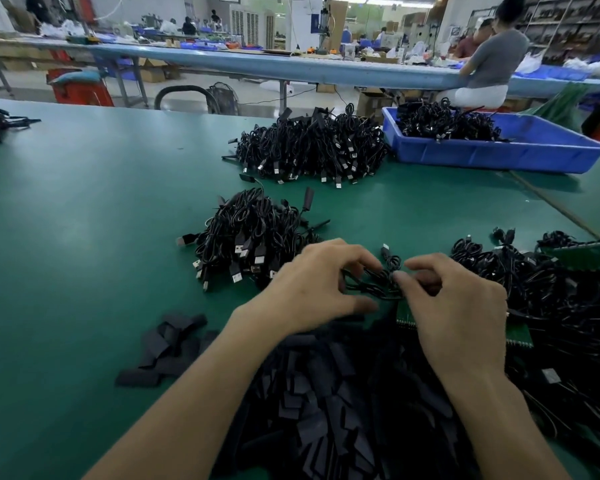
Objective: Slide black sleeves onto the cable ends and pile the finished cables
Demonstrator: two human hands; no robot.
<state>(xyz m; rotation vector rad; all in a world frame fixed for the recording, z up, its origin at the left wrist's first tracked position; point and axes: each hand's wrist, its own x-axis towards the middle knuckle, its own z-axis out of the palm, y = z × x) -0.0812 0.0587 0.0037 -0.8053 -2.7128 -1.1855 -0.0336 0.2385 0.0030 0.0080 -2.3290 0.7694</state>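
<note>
Stock sits around the person so each reach is short. The loose black sleeves are heaped against the near edge of the bench, right under the wrists. An unsorted tangle of cables lies along the right edge, and a pile of coiled cables with plugs showing sits just beyond the left hand, towards the middle. A larger pile and a blue bin of more cables lie near the far edge, the bin towards the far right corner.

1 coiled cable is held low over the bench between the 2 hands, just past the sleeve heap, likely so 1 hand can steady it while the other works on an end. The left hand has its fingers curled down over the coil, clasping it. The right hand pinches the cable's near side, thumb and forefinger tips nearly together, other fingers bent. Whether a sleeve is in that pinch cannot be told: black on black, and blurred
</note>
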